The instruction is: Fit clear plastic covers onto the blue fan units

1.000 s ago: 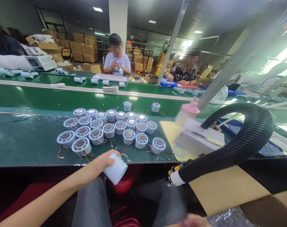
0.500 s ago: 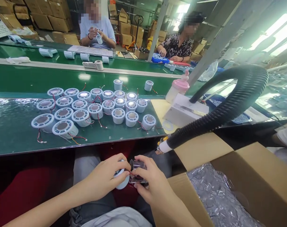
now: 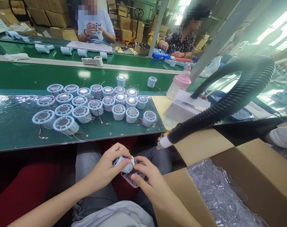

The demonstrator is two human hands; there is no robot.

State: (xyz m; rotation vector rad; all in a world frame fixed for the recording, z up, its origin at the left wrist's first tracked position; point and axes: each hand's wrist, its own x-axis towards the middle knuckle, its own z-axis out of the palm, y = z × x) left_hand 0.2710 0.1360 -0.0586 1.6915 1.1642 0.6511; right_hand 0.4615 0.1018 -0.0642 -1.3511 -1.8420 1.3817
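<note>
Above my lap, my left hand (image 3: pixel 112 161) is closed on a light-blue round plastic housing (image 3: pixel 127 167) with thin red wires at its top. Touching it on the right is a clear plastic cover (image 3: pixel 131 180), which my right hand (image 3: pixel 151 176) grips by its far side. Part of the housing looks to be inside or against the clear cover; fingers hide how deep. On the green bench beyond, several similar light-blue housings (image 3: pixel 118 112) stand in rows, metal discs upward and wires trailing.
At the right, an open cardboard box (image 3: pixel 259 170) holds clear plastic pieces (image 3: pixel 212 186). A thick black flexible hose (image 3: pixel 205 118) arches over the bench beside a white box (image 3: pixel 188 105) and a pink-topped bottle (image 3: pixel 180 83). Two people (image 3: pixel 96 26) sit across the conveyor.
The housing and the clear cover have come together, the housing turned so its wires show on top. Both hands have risen slightly. The view has shifted a little.
</note>
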